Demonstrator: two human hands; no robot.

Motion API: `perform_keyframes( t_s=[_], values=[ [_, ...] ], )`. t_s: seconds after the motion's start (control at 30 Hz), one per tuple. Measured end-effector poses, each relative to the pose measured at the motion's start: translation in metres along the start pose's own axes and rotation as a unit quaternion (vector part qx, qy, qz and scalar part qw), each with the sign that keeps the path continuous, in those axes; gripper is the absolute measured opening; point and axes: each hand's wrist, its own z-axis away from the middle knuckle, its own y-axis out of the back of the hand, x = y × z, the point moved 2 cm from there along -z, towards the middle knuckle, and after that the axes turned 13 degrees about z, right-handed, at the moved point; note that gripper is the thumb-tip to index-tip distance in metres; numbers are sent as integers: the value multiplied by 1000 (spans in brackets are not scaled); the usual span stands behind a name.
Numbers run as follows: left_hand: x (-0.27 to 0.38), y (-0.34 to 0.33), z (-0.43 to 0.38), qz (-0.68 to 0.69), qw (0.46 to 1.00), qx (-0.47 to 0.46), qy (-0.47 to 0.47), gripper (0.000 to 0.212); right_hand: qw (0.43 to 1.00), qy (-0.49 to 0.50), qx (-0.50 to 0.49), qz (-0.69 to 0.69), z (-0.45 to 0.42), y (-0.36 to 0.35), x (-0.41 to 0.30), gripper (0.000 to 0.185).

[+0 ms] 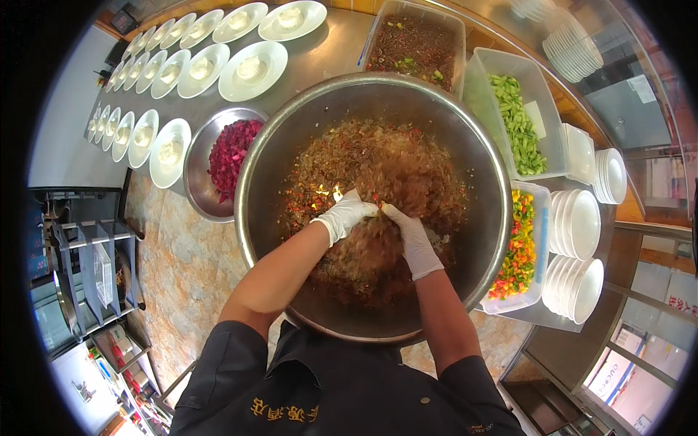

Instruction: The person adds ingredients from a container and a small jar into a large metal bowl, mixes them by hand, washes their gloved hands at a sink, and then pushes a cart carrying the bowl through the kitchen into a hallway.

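A large metal basin (305,103) in front of me holds a glossy brown mixture (381,147), which looks like chopped jelly noodles, with red and yellow bits. Both hands wear thin white gloves and are in the middle of it. My left hand (348,215) grips some of the mixture; its fingertips are partly buried. Close by on the right, my right hand (411,237) also has hold of the mixture, thumb side up. Their fingertips nearly meet. Around and between the hands the mixture is blurred by motion.
Rows of white plates (267,57) bearing pale mounds stand at the back left. A metal bowl (199,191) of diced purple-red vegetable touches the basin's left side. Plastic tubs hold brown sauce (411,43), cut cucumber (515,125) and diced peppers (515,250). Plate stacks (578,223) line the right.
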Motion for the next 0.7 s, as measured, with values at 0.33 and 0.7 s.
perform_keyframes(
  t_s=[0.33, 0.7],
  values=[
    [70, 87, -47, -280, 925, 210, -148, 97, 897, 179, 223, 338, -48, 107, -30, 90],
    [46, 52, -76, -28, 992, 16, -118, 72, 984, 132, 103, 58, -40, 48, -53, 53]
  ],
)
